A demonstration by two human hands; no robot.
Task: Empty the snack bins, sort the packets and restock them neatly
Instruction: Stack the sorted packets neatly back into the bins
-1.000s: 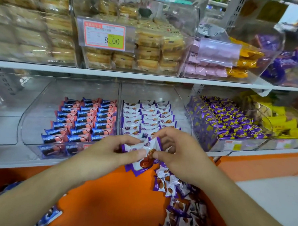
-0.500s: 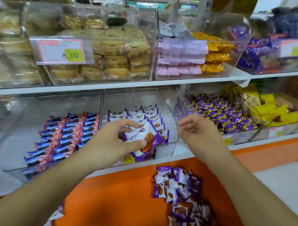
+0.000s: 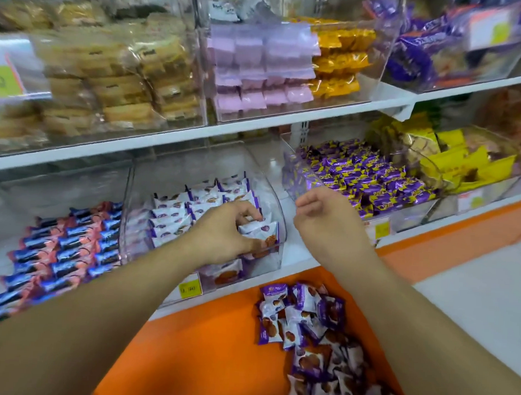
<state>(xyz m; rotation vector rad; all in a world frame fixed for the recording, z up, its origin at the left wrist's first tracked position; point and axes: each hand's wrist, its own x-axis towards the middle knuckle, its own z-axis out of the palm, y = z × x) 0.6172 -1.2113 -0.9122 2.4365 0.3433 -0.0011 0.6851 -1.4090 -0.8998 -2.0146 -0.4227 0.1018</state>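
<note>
Head view: at frame centre the left hand (image 3: 222, 234) pinches a white-and-purple biscuit packet (image 3: 262, 232) inside the clear bin (image 3: 271, 194), fingers above, thumb below. The right hand (image 3: 327, 221), fingers loosely curled, holds nothing. Half a second ago the packet was outside the bin's front.

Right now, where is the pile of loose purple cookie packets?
In the head view, the loose packets lie low and right of centre on the orange ledge, below the clear bin, under the right hand.

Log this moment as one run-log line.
left hand: placing white-purple packet in middle bin | right hand: empty | loose pile: unsorted
</note>
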